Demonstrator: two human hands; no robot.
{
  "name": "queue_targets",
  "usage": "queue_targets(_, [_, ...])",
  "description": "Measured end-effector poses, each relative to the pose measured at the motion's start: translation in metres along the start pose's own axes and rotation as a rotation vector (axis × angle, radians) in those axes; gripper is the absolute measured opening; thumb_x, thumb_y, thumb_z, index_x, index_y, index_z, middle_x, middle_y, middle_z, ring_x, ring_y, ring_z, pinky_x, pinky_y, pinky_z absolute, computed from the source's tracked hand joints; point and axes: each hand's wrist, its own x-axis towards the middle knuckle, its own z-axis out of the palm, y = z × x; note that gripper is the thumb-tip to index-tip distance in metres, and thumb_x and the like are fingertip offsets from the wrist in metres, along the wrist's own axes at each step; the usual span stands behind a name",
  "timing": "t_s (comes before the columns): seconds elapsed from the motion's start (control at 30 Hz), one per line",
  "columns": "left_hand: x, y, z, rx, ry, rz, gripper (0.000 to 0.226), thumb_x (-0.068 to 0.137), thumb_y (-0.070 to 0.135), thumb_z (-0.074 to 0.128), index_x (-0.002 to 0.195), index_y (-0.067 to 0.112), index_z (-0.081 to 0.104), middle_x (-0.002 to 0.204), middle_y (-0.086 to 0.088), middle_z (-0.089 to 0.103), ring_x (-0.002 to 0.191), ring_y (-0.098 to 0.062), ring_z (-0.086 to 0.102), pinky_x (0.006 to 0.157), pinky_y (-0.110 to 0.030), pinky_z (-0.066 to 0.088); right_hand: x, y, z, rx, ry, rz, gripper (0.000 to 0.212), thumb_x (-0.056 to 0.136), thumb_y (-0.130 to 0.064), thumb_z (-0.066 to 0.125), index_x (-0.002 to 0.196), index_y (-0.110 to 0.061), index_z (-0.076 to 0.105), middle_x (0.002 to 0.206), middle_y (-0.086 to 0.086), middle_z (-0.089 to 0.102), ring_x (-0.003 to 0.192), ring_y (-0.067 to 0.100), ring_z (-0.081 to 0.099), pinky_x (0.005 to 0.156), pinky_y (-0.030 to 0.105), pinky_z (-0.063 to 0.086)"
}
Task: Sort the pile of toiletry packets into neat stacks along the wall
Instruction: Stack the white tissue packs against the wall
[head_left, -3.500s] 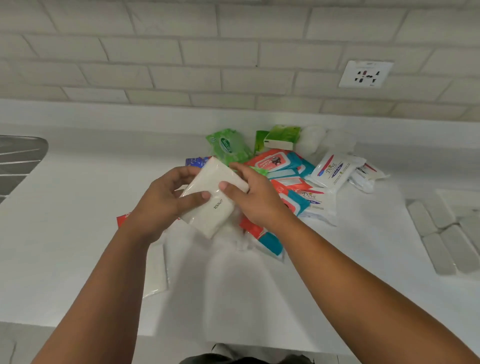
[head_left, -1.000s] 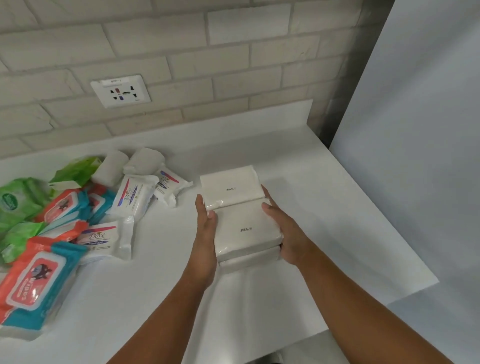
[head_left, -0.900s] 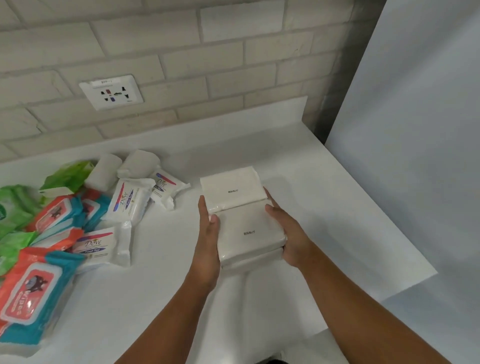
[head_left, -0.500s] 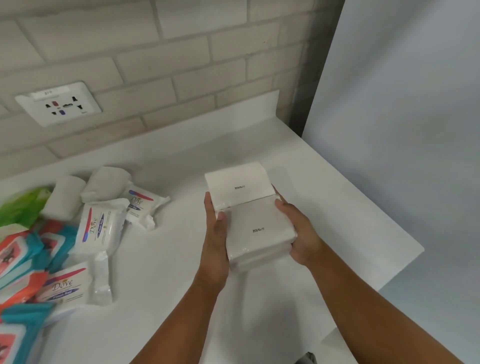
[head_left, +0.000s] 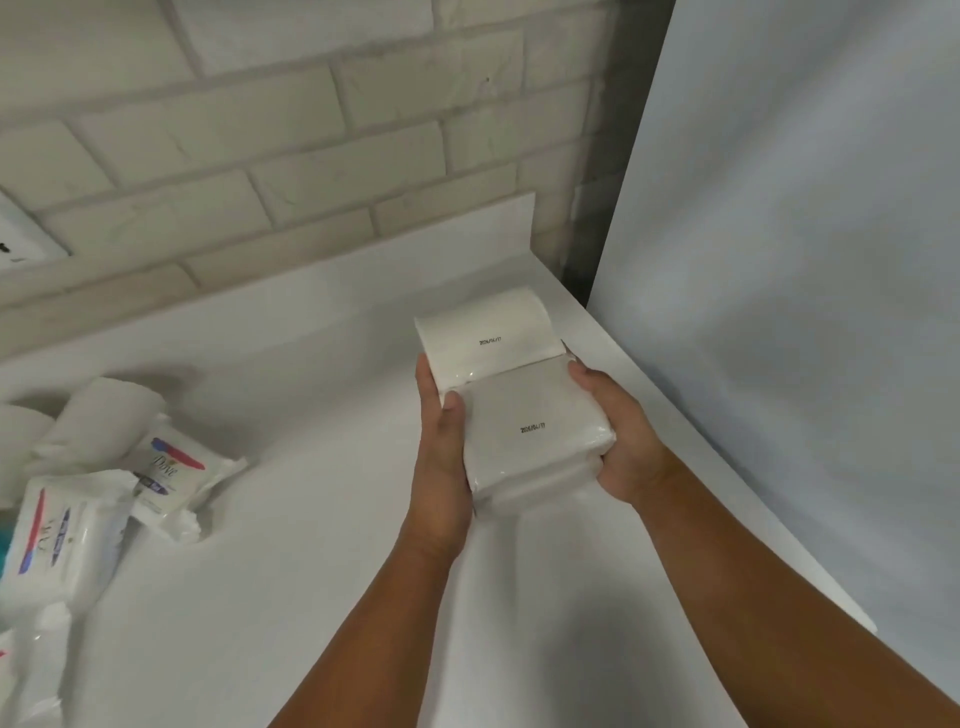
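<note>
I hold a stack of plain white tissue packets (head_left: 530, 431) between both hands above the white countertop (head_left: 311, 519), near its right end. My left hand (head_left: 441, 467) grips the stack's left side with the thumb on the top packet. My right hand (head_left: 618, 431) grips its right side. One white packet (head_left: 485, 332) of the stack sticks out toward the wall past the top one. The rest of the pile lies at the left: white packets with red and blue print (head_left: 62, 535), one (head_left: 169, 473) nearer me, and plain white rolled packets (head_left: 104, 415) behind.
A brick-tiled wall (head_left: 311, 140) runs along the back, with a low white upstand at its foot. A wall socket (head_left: 21, 241) shows at the left edge. A grey panel (head_left: 805, 260) bounds the countertop's right end.
Since 3.5 s ago I turned from the pile to the right end of the counter. In the last second the stack moved right and toward the wall, still held by both hands.
</note>
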Motion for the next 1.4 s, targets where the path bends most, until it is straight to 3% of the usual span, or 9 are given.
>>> queue_targets(0.33, [0.096, -0.02, 0.03, -0.025, 0.044, 0.028, 0.055, 0.103, 0.057, 0.042, 0.154, 0.046, 0.026, 0.152, -0.001, 0.048, 0.137, -0.026, 0.051, 0.111, -0.057, 0.042, 0.095, -0.045, -0.042, -0.035, -0.1, 0.01, 0.043, 0.08, -0.05, 0.073, 0.116, -0.027, 0.072, 0.106, 0.004, 0.075, 0.101, 0.025, 0.072, 0.076, 0.038, 0.058])
queue_targets(0.53, [0.142, -0.031, 0.033, -0.056, 0.09, 0.009, 0.056, 0.102, 0.056, 0.043, 0.154, 0.05, 0.022, 0.156, 0.002, 0.045, 0.138, -0.027, 0.05, 0.111, -0.06, 0.04, 0.146, -0.063, -0.051, -0.067, -0.123, -0.017, 0.037, 0.075, -0.056, 0.075, 0.101, -0.03, 0.078, 0.098, 0.001, 0.077, 0.095, 0.023, 0.074, 0.075, 0.039, 0.057])
queue_targets(1.17, [0.2, -0.039, 0.029, -0.252, 0.106, -0.081, 0.053, 0.106, 0.049, 0.038, 0.156, 0.04, 0.024, 0.157, -0.007, 0.042, 0.142, -0.033, 0.044, 0.113, -0.064, 0.035, 0.21, -0.075, -0.055, -0.104, -0.122, -0.04, 0.039, 0.087, -0.05, 0.062, 0.112, -0.022, 0.073, 0.105, 0.01, 0.073, 0.098, 0.03, 0.07, 0.08, 0.045, 0.055])
queue_targets(1.4, [0.201, -0.036, 0.032, -0.262, 0.197, -0.159, 0.063, 0.1, 0.055, 0.045, 0.157, 0.039, 0.025, 0.16, -0.003, 0.039, 0.144, -0.029, 0.041, 0.118, -0.059, 0.031, 0.21, -0.079, -0.055, -0.155, -0.09, -0.013, 0.034, 0.082, -0.052, 0.066, 0.103, -0.027, 0.076, 0.1, 0.006, 0.074, 0.093, 0.025, 0.072, 0.077, 0.042, 0.056])
